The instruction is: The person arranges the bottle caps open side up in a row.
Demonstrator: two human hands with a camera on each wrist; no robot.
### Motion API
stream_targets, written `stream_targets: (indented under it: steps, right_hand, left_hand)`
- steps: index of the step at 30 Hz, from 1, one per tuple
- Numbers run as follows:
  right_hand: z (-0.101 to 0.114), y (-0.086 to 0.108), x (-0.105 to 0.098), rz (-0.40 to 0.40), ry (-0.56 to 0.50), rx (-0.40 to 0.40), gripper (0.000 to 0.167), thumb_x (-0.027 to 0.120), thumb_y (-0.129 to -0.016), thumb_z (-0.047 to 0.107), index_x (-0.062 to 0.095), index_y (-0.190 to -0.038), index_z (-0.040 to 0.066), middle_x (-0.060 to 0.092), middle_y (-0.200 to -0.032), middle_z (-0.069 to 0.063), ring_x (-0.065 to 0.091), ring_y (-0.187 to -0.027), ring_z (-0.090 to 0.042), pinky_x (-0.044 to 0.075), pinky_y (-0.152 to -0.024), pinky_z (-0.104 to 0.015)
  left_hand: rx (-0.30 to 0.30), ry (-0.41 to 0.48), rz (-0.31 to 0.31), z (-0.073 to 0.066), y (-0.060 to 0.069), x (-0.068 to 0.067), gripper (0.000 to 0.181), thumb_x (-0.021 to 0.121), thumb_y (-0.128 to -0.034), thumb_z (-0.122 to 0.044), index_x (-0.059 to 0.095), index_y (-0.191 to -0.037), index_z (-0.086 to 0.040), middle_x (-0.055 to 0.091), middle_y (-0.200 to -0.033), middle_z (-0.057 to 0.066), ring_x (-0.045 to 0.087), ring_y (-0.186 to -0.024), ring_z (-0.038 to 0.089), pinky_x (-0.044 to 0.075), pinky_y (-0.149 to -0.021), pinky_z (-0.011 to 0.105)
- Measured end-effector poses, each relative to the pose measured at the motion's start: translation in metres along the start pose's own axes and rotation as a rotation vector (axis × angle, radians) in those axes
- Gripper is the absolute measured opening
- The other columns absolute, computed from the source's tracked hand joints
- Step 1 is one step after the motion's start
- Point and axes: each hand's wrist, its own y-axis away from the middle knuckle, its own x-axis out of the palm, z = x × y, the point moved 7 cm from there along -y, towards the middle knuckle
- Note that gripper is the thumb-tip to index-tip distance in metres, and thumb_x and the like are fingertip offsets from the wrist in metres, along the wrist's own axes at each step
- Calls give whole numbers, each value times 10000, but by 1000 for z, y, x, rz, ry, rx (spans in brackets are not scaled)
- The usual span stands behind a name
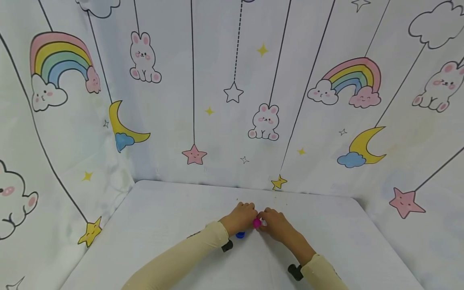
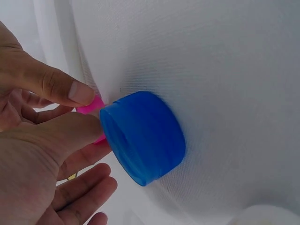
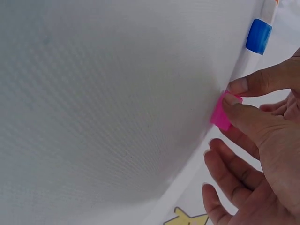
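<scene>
A small bright pink cap (image 1: 257, 222) is between my two hands, low over the white table. My left hand (image 1: 241, 217) pinches it from the left, and my right hand (image 1: 277, 224) pinches it from the right. In the right wrist view, both thumbs press on the pink cap (image 3: 220, 111), while the lower fingers of my right hand (image 3: 276, 154) spread loosely. Fingers hide much of it in the left wrist view. A blue round cap (image 1: 240, 235) rests on the table just below my left hand; its hollow side shows in the left wrist view (image 2: 145, 136).
The white table (image 1: 170, 209) meets a cloth backdrop (image 1: 224, 133) printed with rabbits, rainbows, moons and stars. Dark wrist cameras sit at the left wrist (image 1: 227, 245) and right wrist (image 1: 295, 272). A blurred white shape (image 2: 267, 216) shows at the left wrist view's bottom edge.
</scene>
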Motion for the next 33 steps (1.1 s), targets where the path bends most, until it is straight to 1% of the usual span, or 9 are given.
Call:
stream_targets:
  steps: [6,10,12,17,22,26,29,33]
  right_hand:
    - [0,0,0,7,7,-8,244,888,-852,176,754,-1037,89,647,-906,-22,627,-854,-198,530,-746,-491]
    - [1,-1,-4,20,-15,-9,234,882,-860,177,754,-1034,89,659,-925,-27,621,-862,-195,526,-773,-516]
    - [1,-1,-7,25,-26,-6,227,882,-860,178,756,-1026,89,666,-934,-29,622,-870,-194,522,-790,-525]
    - [0,-2,-12,56,-32,10,206,857,-890,206,756,-1025,87,673,-962,-25,632,-910,-180,515,-829,-497]
    - [0,-1,-16,73,-55,4,188,830,-912,216,749,-1015,80,677,-960,-44,632,-895,-180,522,-834,-503]
    - [1,-1,-18,87,-97,2,166,804,-930,218,741,-985,75,681,-947,-60,621,-856,-174,523,-833,-517]
    - [-1,-1,-17,108,-139,35,169,783,-944,242,731,-977,84,672,-929,-28,608,-838,-157,523,-838,-506]
    - [-3,-2,-13,140,-185,92,191,754,-962,285,722,-979,98,650,-911,23,588,-821,-138,525,-811,-444]
  left_hand:
    - [3,-11,-18,2,0,1,268,815,-928,-416,778,-1058,-184,648,-989,-43,598,-885,102,490,-865,311]
    - [10,-36,-45,3,2,-4,291,804,-931,-446,762,-1072,-195,659,-1017,-43,605,-899,106,493,-873,312]
    - [23,-45,-62,2,4,-8,294,789,-946,-440,752,-1104,-196,668,-1049,-40,615,-922,109,497,-885,309]
    - [76,-65,-107,1,8,-14,307,770,-973,-398,717,-1219,-222,671,-1135,-41,641,-1018,109,489,-929,294]
    - [108,-70,-140,2,14,-21,362,811,-935,-411,698,-1246,-263,658,-1166,-48,650,-1082,114,475,-957,297]
    - [120,-67,-145,3,18,-22,385,832,-916,-407,691,-1245,-266,653,-1214,-45,643,-1125,114,477,-985,302]
    - [134,-69,-156,3,20,-23,378,834,-912,-408,691,-1229,-260,648,-1228,-48,638,-1128,104,479,-992,301]
    - [160,-71,-194,3,23,-25,311,831,-913,-411,709,-1158,-264,651,-1183,-62,640,-1074,84,483,-974,287]
